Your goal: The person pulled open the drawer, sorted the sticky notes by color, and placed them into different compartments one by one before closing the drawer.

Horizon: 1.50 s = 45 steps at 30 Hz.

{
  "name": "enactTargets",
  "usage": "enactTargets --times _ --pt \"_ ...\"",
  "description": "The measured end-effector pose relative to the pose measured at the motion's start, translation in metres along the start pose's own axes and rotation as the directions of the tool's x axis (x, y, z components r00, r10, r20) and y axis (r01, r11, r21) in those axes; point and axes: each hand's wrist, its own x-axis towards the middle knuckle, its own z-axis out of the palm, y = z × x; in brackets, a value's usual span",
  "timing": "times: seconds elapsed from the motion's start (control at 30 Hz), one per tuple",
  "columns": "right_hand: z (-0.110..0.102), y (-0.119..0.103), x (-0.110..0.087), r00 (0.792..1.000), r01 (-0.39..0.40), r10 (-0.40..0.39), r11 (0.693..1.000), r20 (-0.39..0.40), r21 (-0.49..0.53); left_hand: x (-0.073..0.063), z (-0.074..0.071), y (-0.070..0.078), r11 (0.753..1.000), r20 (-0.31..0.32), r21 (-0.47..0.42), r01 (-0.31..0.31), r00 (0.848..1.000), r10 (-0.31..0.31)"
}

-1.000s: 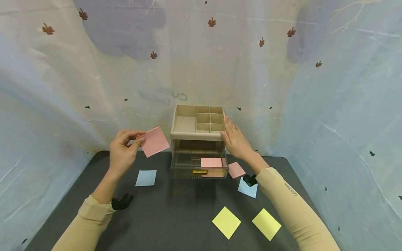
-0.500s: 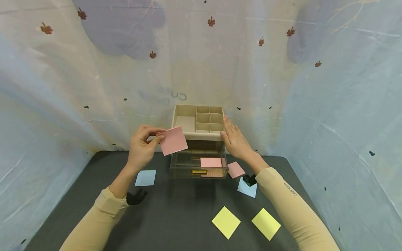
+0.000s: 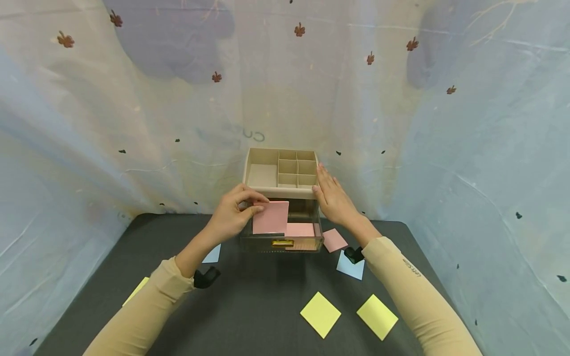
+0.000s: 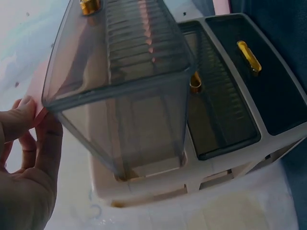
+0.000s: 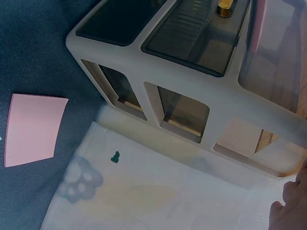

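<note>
My left hand [image 3: 231, 212] pinches a pink sticky note pad [image 3: 270, 217] between thumb and fingers. The pad is held upright over the pulled-out clear top drawer [image 3: 260, 244] of a cream desktop organizer [image 3: 262, 192]. Another pink pad [image 3: 300, 229] lies in the drawer's right part. In the left wrist view the drawer [image 4: 144, 124] hides much of the held pad [image 4: 37, 91]. My right hand [image 3: 335, 200] rests with straight fingers against the organizer's right side; only part of that hand [image 5: 290, 203] shows in the right wrist view.
To the organizer's right lie a pink note [image 3: 334, 240] and a blue note [image 3: 350, 266]. Two yellow notes [image 3: 320, 315] sit nearer on the dark table [image 3: 258, 316]. A blue note [image 3: 212, 254] and a yellow note [image 3: 135, 290] are partly covered by the left arm. A patterned curtain [image 3: 276, 99] stands behind.
My left hand has carried the pink pad rightward from left of the organizer to over the drawer and lowered it. The right hand has stayed against the organizer's side.
</note>
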Motion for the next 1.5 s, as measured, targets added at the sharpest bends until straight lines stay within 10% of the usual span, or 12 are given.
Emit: enactTargets --times 0.57,0.87,1.5 --pt "0.001 0.001 0.003 1.000 0.000 0.000 1.000 0.004 -0.009 0.001 0.004 0.006 0.971 0.252 0.231 0.055 0.961 -0.114" --pt "0.000 0.000 0.003 1.000 0.003 -0.003 1.000 0.003 -0.002 0.007 -0.001 0.003 0.961 0.351 0.270 -0.065 0.936 -0.035" --pt "0.003 0.005 0.003 1.000 0.002 -0.002 1.000 0.001 -0.005 0.026 0.006 0.000 0.802 0.501 0.558 -0.213 0.857 -0.121"
